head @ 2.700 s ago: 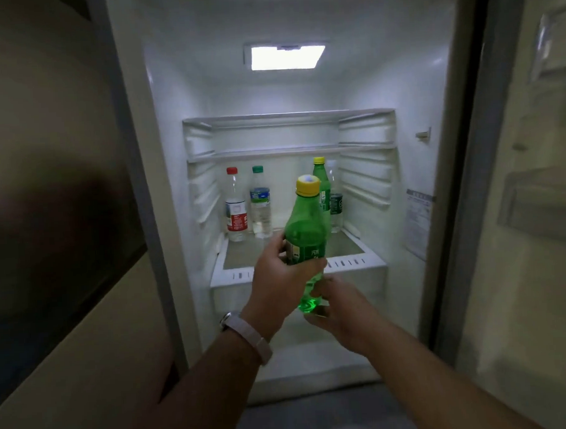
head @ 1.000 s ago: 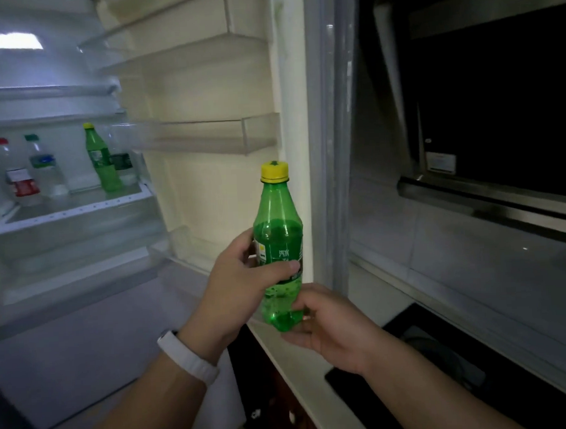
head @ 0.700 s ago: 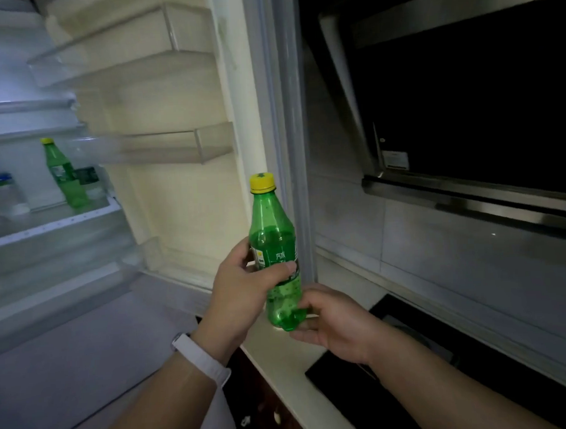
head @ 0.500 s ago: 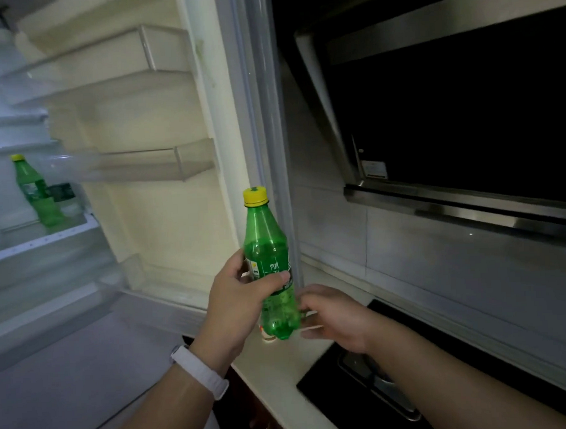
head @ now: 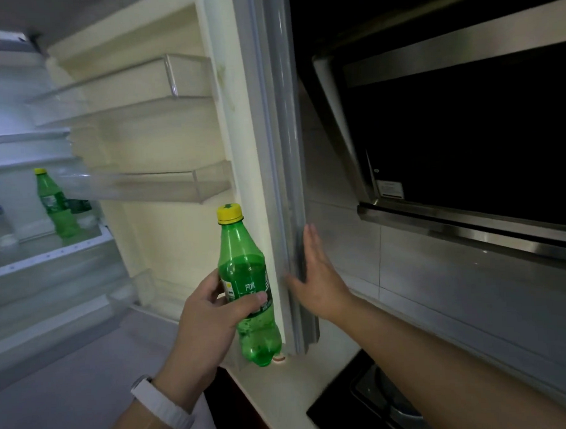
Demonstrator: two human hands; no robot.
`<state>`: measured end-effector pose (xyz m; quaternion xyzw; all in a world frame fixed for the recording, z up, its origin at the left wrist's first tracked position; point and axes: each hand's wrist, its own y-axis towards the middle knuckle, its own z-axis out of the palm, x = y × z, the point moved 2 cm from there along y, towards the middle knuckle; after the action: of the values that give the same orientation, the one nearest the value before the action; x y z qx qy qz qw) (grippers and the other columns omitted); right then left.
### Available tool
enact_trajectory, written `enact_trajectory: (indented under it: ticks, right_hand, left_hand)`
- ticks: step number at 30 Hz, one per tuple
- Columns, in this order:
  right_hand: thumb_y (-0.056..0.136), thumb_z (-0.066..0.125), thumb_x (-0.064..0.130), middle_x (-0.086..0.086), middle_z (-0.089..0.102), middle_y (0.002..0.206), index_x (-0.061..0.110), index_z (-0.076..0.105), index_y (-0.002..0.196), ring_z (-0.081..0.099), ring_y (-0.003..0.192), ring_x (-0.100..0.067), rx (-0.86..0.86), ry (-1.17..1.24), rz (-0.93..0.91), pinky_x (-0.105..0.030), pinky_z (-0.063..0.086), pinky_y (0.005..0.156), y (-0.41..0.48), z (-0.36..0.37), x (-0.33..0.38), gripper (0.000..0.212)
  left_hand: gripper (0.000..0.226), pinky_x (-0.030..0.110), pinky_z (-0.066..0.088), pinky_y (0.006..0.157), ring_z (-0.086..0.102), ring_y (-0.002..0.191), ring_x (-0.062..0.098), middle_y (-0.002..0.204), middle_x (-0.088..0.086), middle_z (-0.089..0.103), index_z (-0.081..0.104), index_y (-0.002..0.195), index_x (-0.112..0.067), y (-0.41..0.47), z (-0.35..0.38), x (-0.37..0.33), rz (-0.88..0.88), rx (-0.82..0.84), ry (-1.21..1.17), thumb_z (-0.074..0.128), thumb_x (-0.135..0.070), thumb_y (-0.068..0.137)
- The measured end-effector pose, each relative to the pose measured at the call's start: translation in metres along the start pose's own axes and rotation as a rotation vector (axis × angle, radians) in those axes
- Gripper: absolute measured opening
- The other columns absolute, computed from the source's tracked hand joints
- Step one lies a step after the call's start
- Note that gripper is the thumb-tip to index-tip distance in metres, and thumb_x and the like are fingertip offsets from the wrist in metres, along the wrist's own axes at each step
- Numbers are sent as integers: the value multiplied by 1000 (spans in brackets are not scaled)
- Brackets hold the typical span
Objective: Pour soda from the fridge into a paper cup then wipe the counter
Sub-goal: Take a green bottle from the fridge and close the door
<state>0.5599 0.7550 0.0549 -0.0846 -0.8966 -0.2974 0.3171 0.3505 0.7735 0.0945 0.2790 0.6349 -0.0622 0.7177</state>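
My left hand (head: 203, 318) grips a green soda bottle (head: 250, 290) with a yellow cap round its label, upright in front of the open fridge door (head: 272, 150). My right hand (head: 313, 278) lies flat with straight fingers against the outer edge of that door, thumb on the near side. A small paper cup (head: 278, 359) peeks out from behind the bottle's base on the pale counter (head: 283, 396). Most of the cup is hidden.
The fridge interior (head: 24, 258) stands open at left, holding another green bottle (head: 56, 204) and a clear bottle. Door shelves (head: 163, 184) hold nothing. A black range hood (head: 467, 161) hangs at right above a dark cooktop (head: 365, 411).
My right hand has left the bottle's base and moved up to press flat on the fridge door's edge. The view has swung right from the fridge interior; the left hand keeps the bottle.
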Motion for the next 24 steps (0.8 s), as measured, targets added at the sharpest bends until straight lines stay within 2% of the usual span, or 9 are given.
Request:
enact_trajectory:
  ticks: [4, 10, 14, 16, 19, 21, 24]
  right_hand:
    - [92, 55, 47, 9, -30, 157, 34, -28, 146, -14, 147, -9, -8, -12, 13, -34, 6, 121, -6, 9, 10, 100]
    - [92, 52, 49, 13, -39, 152, 35, -21, 150, -18, 148, -15, -23, -67, 39, -44, 11, 122, -28, 24, 35, 94]
    - [95, 47, 48, 10, -39, 152, 33, -19, 151, -19, 148, -17, -36, -132, 21, -41, 6, 122, -49, 33, 55, 88]
    - [96, 45, 49, 10, -41, 152, 32, -18, 152, -20, 147, -17, -42, -165, 2, -37, 2, 120, -60, 38, 66, 86]
    - [96, 44, 49, 8, -44, 150, 30, -18, 152, -19, 147, -17, -26, -228, -26, -34, -1, 116, -77, 48, 85, 86]
    - [96, 45, 48, 6, -46, 148, 29, -18, 152, -18, 147, -18, -7, -264, -49, -34, -1, 116, -88, 54, 99, 87]
    - [95, 48, 47, 2, -38, 154, 27, -11, 154, -14, 147, -20, 9, -317, -93, -32, -1, 113, -103, 63, 119, 85]
  left_hand:
    - [47, 26, 58, 65, 72, 81, 17, 97, 5, 76, 72, 105, -16, -6, -14, -1, 11, -7, 16, 83, 5, 64]
    - [46, 32, 59, 70, 72, 82, 19, 99, 9, 75, 72, 104, -14, -29, -43, -7, -6, -13, 10, 84, 1, 62]
    - [52, 37, 57, 72, 72, 88, 25, 102, 8, 75, 71, 106, -14, -48, -69, -9, -40, -30, -19, 84, -10, 56]
    - [54, 40, 56, 74, 72, 91, 27, 103, 9, 74, 71, 107, -14, -57, -83, -10, -57, -41, -19, 87, -7, 56]
    - [44, 40, 57, 76, 71, 90, 28, 100, 9, 75, 72, 105, -13, -71, -102, -13, -69, -59, -21, 83, 0, 64]
    - [45, 41, 57, 77, 72, 88, 27, 96, 7, 76, 72, 101, -15, -81, -116, -16, -67, -78, -21, 85, -2, 60]
    - [41, 45, 57, 80, 72, 87, 25, 95, 4, 76, 74, 98, -19, -95, -138, -20, -57, -99, -15, 83, 2, 64]
